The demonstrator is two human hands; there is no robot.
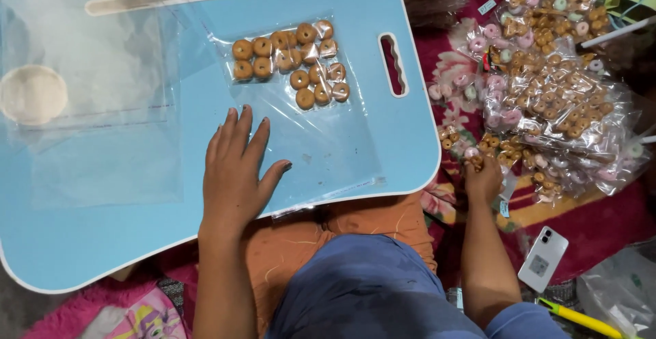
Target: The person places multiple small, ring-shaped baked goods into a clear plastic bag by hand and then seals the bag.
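Note:
My left hand [236, 171] lies flat, fingers spread, on the light blue lap table [89, 236], pressing the open end of a clear plastic bag [321, 141]. The bag holds several small brown ring biscuits [290, 62] bunched at its far end. My right hand [482, 175] reaches off the table's right side into a heap of ring biscuits and pink and green candies [547, 86] in clear wrapping. Its fingers are closed around a few biscuits.
A stack of empty clear bags [96, 93] covers the table's left half, over a round white recess [32, 94]. The table has a handle slot [393, 64]. A white phone [543, 258] and a yellow-green tool [577, 318] lie on the red patterned cloth at right.

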